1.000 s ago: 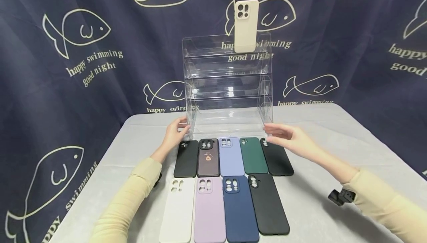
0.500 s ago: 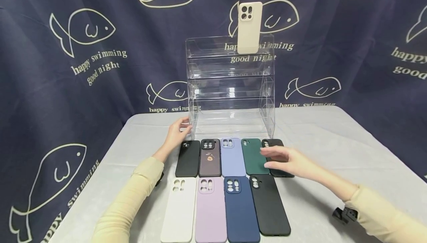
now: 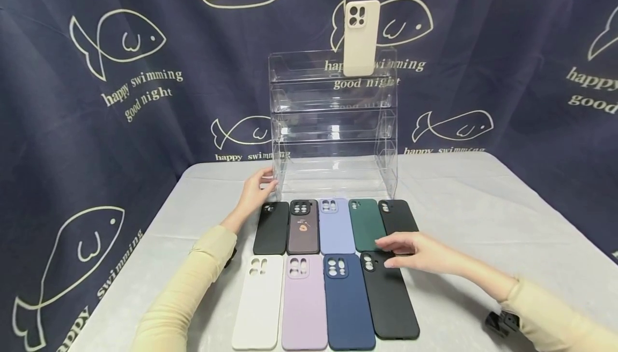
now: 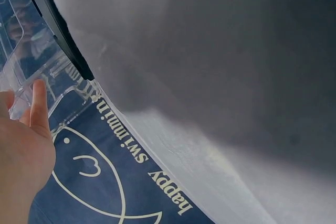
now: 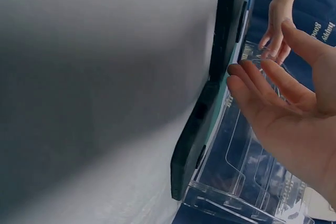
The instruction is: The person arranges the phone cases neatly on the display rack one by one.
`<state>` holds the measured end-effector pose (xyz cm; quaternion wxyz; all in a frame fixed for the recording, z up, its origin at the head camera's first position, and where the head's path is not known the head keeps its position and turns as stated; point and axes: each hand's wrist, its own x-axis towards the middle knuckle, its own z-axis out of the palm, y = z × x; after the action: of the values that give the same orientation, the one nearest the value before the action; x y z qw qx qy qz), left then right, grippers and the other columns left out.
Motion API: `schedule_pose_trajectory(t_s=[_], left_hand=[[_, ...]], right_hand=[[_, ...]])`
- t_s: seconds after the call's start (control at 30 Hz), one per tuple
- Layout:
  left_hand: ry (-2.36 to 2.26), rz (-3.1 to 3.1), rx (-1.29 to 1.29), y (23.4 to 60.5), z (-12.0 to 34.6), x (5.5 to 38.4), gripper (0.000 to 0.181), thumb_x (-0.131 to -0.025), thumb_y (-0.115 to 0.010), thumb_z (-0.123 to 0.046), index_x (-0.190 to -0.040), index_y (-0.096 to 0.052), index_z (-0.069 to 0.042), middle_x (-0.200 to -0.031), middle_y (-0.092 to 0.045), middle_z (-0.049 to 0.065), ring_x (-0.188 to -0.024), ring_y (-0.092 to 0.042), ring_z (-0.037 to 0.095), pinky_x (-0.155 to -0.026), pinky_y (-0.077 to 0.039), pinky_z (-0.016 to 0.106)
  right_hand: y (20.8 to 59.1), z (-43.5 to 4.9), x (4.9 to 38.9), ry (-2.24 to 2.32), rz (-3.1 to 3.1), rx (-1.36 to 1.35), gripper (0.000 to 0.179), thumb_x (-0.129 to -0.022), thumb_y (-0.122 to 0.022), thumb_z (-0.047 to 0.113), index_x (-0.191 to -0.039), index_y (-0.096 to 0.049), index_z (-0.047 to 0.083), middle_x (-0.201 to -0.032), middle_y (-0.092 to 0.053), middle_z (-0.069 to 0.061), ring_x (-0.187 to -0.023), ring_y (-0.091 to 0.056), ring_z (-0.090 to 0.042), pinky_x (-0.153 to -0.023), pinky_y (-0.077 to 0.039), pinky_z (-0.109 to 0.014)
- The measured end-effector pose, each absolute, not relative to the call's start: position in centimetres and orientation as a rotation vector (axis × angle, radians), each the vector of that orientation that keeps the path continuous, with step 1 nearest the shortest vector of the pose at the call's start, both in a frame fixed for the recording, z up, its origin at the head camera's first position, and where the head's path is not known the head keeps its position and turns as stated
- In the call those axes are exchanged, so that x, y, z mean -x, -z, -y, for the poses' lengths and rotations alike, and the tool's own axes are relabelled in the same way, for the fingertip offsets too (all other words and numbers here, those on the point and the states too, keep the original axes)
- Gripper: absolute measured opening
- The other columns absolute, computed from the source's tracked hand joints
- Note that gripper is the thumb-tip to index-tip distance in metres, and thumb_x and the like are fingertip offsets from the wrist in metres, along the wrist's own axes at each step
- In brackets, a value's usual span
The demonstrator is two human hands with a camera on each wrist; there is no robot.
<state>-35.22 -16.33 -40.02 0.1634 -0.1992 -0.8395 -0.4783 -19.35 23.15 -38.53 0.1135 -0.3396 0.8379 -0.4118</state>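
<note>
My left hand [image 3: 255, 191] rests at the lower left side of a clear tiered display rack [image 3: 334, 151], its fingers touching the plastic edge. My right hand [image 3: 425, 253] hovers, fingers apart and holding nothing, above the top of a black phone case [image 3: 393, 309] in the near row. Beside that case lie a navy case [image 3: 348, 309], a lilac case [image 3: 304, 312] and a white case [image 3: 258, 309]. Behind my right hand, a second black case [image 3: 398, 215] is partly hidden. In the right wrist view my right hand [image 5: 294, 108] shows its palm and loosely bent fingers.
The far row also has a green case [image 3: 368, 226], a light blue case [image 3: 336, 228], a dark patterned case [image 3: 303, 228] and another black case [image 3: 271, 228]. A cream case [image 3: 360, 41] stands upright in the rack's top tier. A navy curtain [image 3: 159, 143] hangs behind the table.
My right hand has left the rack's right side and come nearer, over the far black case to the near one. My left hand has stayed at the rack.
</note>
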Motion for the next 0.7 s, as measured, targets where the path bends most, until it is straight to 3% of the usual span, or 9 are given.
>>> schedule_pose_trajectory(t_s=[0.27,0.5,0.7], left_hand=[[1.341,2.401,0.571,40.0,16.3,35.3,0.04,-0.088,-0.063,-0.003,-0.124,-0.051,0.009,-0.119,-0.058,0.027,-0.1,-0.064,0.038,-0.077,-0.059,0.027],[1.349,2.395,0.569,39.8,16.2,35.1,0.039,-0.087,-0.063,-0.002,-0.124,-0.052,0.009,-0.118,-0.058,0.027,-0.1,-0.064,0.038,-0.076,-0.06,0.027],[1.35,2.392,0.583,39.9,16.1,35.1,0.04,-0.087,-0.063,-0.001,-0.124,-0.051,0.01,-0.119,-0.057,0.028,-0.099,-0.063,0.039,-0.077,-0.06,0.031]], right_hand=[[38.6,-23.4,18.5,1.192,-2.474,1.013,0.046,-0.087,-0.067,0.026,-0.121,-0.058,-0.003,-0.118,-0.063,-0.017,-0.109,-0.06,-0.009,-0.092,-0.053,-0.037],[38.7,-23.4,18.3,1.216,-2.477,1.036,0.041,-0.087,-0.067,0.021,-0.118,-0.058,-0.005,-0.114,-0.064,-0.019,-0.102,-0.063,-0.017,-0.086,-0.057,-0.033],[39.0,-23.6,18.0,1.2,-2.554,1.03,0.041,-0.084,-0.07,0.021,-0.115,-0.06,-0.005,-0.109,-0.065,-0.017,-0.096,-0.063,-0.017,-0.081,-0.058,-0.03]])
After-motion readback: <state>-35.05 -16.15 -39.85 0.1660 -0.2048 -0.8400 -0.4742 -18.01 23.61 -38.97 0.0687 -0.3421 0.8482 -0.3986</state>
